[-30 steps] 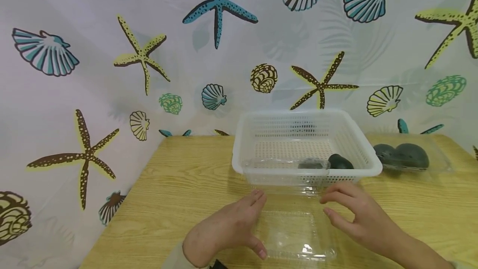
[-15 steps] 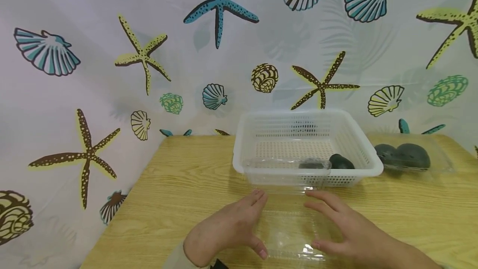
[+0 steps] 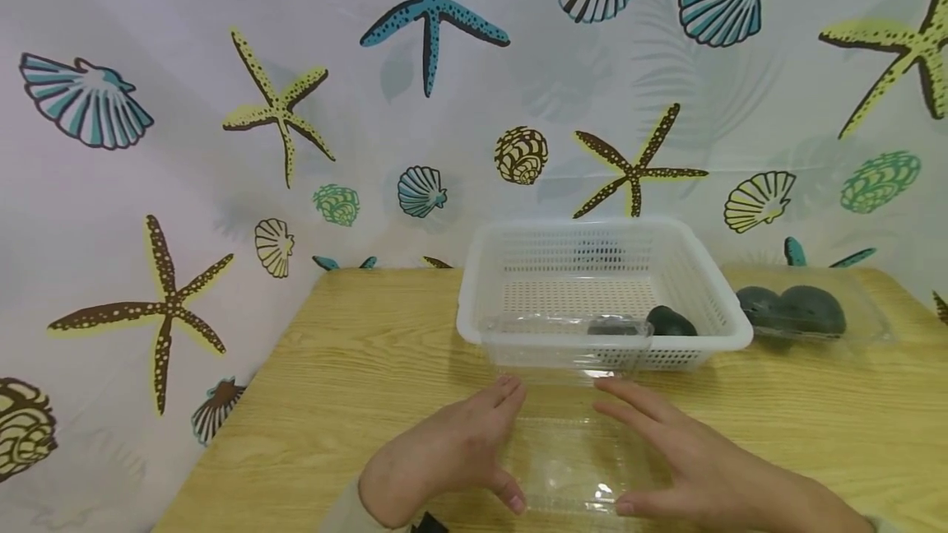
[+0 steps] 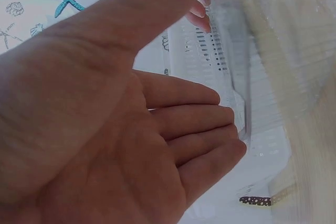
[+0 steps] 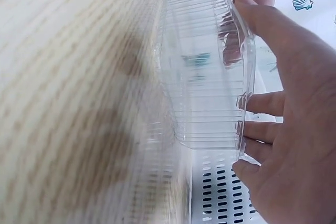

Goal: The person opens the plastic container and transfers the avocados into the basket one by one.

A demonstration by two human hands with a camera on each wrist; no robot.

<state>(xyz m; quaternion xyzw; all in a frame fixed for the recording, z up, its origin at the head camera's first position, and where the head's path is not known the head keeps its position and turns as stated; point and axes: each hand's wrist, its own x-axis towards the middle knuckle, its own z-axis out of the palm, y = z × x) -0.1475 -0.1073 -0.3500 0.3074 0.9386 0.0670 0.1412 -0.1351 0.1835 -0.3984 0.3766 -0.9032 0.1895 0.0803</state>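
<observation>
A clear plastic clamshell container (image 3: 573, 463) lies opened on the table, its see-through lid (image 3: 566, 352) raised at the far side and overlapping the basket's front. Along the container's left side rests my left hand (image 3: 452, 451), fingers extended and thumb apart. In the left wrist view its fingertips reach the clear rim (image 4: 241, 77). My right hand (image 3: 689, 459) spreads over the right side. The right wrist view shows its thumb and fingertips at the rim of the ribbed container (image 5: 205, 103), not curled round it. No contents show inside.
Behind the container stands a white perforated basket (image 3: 729, 290) with dark, rounded avocado-like fruits (image 3: 670, 322). To its right, another clear container (image 3: 874, 319) holds two dark round fruits (image 3: 810, 309). A shell-and-starfish cloth (image 3: 474, 105) hangs behind the wooden table (image 3: 355, 352).
My right hand has moved left, from beside the container to over its right edge, with the thumb coming down near the front corner. The left hand has stayed in place.
</observation>
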